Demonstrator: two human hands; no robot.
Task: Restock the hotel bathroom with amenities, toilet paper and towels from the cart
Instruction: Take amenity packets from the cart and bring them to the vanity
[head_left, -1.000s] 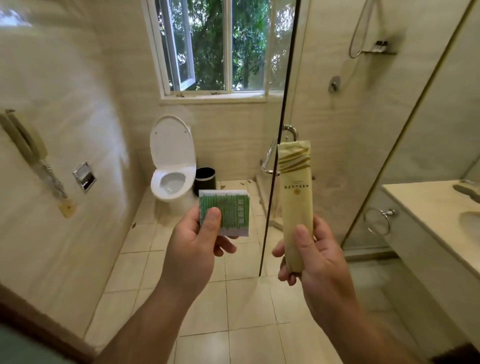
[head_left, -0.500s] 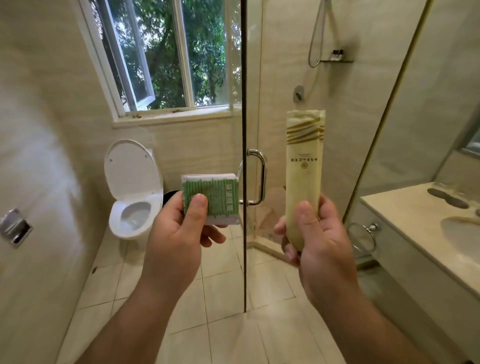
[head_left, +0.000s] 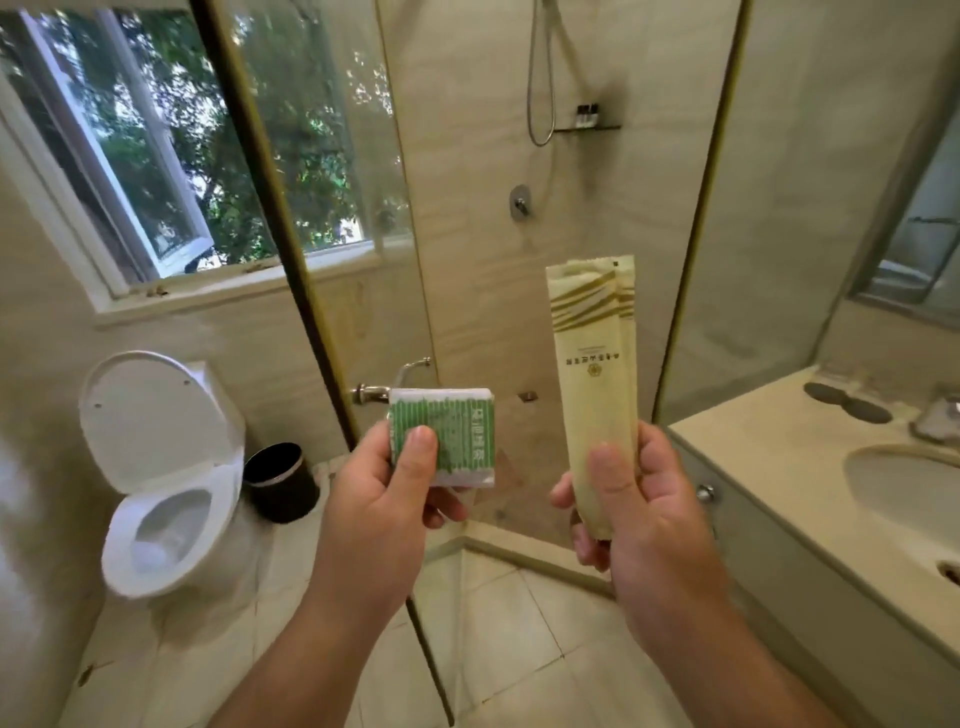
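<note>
Toilet (head_left: 166, 483) and bin (head_left: 280, 480) sit far left. My left hand (head_left: 384, 499) pinches a green packet (head_left: 441, 436), thumb on front. My right hand (head_left: 639, 514) grips an upright cream sachet (head_left: 595, 384), near the sink counter (head_left: 769, 467).

Toilet (head_left: 161, 499) at left, lid raised, against the tiled wall. Black waste bin (head_left: 280, 480) just beside it on the floor. Window (head_left: 171, 171) above, one sash open. Glass shower door (head_left: 363, 234) at centre. Shower hose (head_left: 540, 78) hangs inside. Basin (head_left: 904, 486) at right.
</note>
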